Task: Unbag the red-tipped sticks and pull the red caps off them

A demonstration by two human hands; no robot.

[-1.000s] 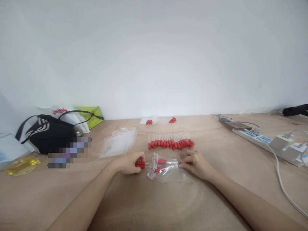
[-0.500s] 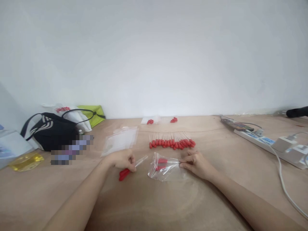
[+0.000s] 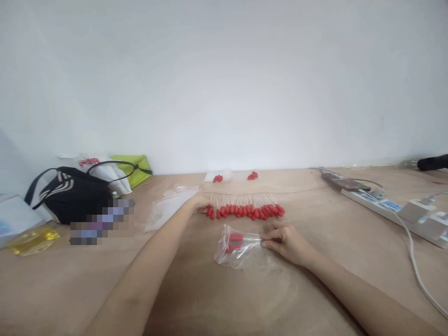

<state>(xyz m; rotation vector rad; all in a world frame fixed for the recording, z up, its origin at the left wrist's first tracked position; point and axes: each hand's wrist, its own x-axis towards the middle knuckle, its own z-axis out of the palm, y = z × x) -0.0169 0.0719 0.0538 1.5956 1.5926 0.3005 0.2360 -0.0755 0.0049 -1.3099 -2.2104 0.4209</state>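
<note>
My left hand [image 3: 201, 204] is at the left end of a row of glass droppers with red rubber bulbs [image 3: 247, 210]. Its fingers are closed at the outermost droppers [image 3: 211, 213]; part of the grip is hidden. Clear stems in the row point away from me, bulbs toward me. In front of the row, my right hand [image 3: 285, 241] pinches a clear zip bag [image 3: 245, 259] and the stems inside it. Red bulbs of the bagged droppers [image 3: 235, 238] point left, toward the bag's zip edge.
Flat clear bags [image 3: 170, 207] lie left of the row. Two small groups of red bulbs [image 3: 217, 178] [image 3: 252, 175] lie in bags near the wall. A black bag [image 3: 75, 196] stands left; a power strip [image 3: 395, 210], phone [image 3: 345, 182] and white cable [image 3: 411, 252] lie right.
My left hand has carried its droppers forward and right to the row's left end, where more red bulbs now show. My right hand stays on the bag.
</note>
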